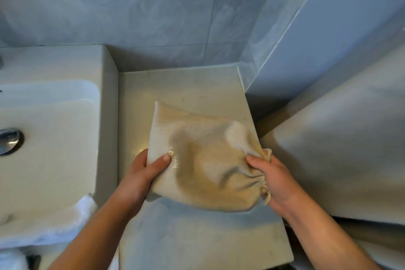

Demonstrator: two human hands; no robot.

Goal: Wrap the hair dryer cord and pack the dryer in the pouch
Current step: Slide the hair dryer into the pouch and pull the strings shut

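Leftmost, a white sink (54,103) with a metal drain plug (9,140) sits beside a pale counter (186,90), and a white towel (72,219) hangs over the sink's near edge. Next, the left hand (142,171) pinches the near left edge of a beige cloth pouch (203,160), thumb on top and fingers underneath, holding it just over the counter. At the pouch's right end the right hand (271,180) is closed around the gathered, puckered drawstring mouth; the fabric bulges, looks darker across the middle, and carries faint lettering near the left thumb.
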